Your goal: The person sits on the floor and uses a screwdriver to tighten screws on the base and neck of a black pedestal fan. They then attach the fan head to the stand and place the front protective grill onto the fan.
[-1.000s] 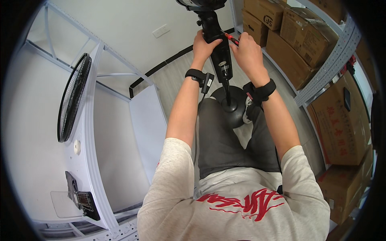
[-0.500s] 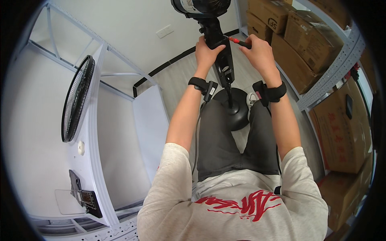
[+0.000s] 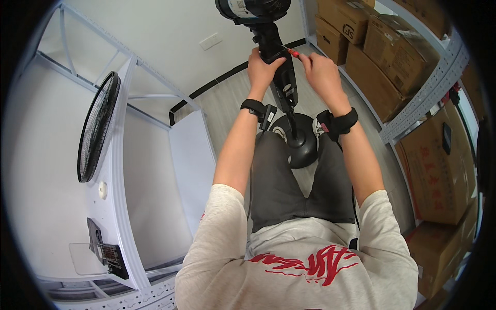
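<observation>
While the person is standing over a black pedestal fan stand, the left hand is clasping the upper column just under the motor housing, fingers wrapped tight around it. The right hand is pinching a red-handled screwdriver, its tip meeting the column at about 9 o'clock from that hand. The stand is rising from its round base on the floor between the person's feet, at 12 o'clock from the body. By my judgement, a fastener on the column is being driven or loosened; the next move is calling for a steady bracing grip and the tip kept seated in the screw. A detached fan grille is lying on the white surface at 9 o'clock. Cardboard boxes are sitting on shelving at 2 o'clock.
</observation>
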`<state>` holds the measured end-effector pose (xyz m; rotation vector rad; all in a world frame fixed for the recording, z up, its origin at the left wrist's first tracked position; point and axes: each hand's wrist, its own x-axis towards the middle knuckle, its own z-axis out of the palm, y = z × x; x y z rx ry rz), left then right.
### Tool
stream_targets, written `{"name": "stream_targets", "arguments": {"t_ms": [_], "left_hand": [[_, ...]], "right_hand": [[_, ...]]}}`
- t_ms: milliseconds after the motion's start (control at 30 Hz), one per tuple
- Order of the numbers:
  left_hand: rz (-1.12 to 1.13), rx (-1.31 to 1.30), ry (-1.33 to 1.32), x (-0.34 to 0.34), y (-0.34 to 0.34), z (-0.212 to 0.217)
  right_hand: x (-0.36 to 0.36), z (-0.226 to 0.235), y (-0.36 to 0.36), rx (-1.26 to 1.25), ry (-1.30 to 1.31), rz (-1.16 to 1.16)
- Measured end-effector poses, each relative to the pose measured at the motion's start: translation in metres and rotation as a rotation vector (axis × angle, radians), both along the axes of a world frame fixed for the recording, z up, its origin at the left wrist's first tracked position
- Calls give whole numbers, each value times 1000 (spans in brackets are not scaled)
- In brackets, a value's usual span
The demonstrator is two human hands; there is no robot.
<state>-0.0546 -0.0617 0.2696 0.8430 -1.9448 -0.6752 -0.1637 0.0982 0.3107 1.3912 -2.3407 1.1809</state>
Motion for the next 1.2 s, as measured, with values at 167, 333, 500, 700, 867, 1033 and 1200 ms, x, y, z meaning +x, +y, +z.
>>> {"name": "stream_targets", "arguments": {"t_ms": [167, 333, 500, 700, 867, 1033, 1200], "left_hand": [[-26, -20, 36, 2, -5, -3], [-15, -39, 35, 0, 1, -4], [7, -60, 31, 0, -2, -6], [0, -59, 42, -1, -4, -5], [30, -77, 37, 0, -1, -6], [38, -67, 24, 0, 1, -5], [17, -51, 16, 2, -2, -8]], "right_hand": [[0, 9, 1, -52, -167, 20], [-12, -4, 1, -105, -61, 40], [-16, 0, 0, -27, -114, 63], [-25, -1, -4, 27, -117, 104], [-18, 5, 2, 46, -186, 69], [-16, 1, 1, -121, 51, 23], [-14, 15, 6, 65, -9, 71]]}}
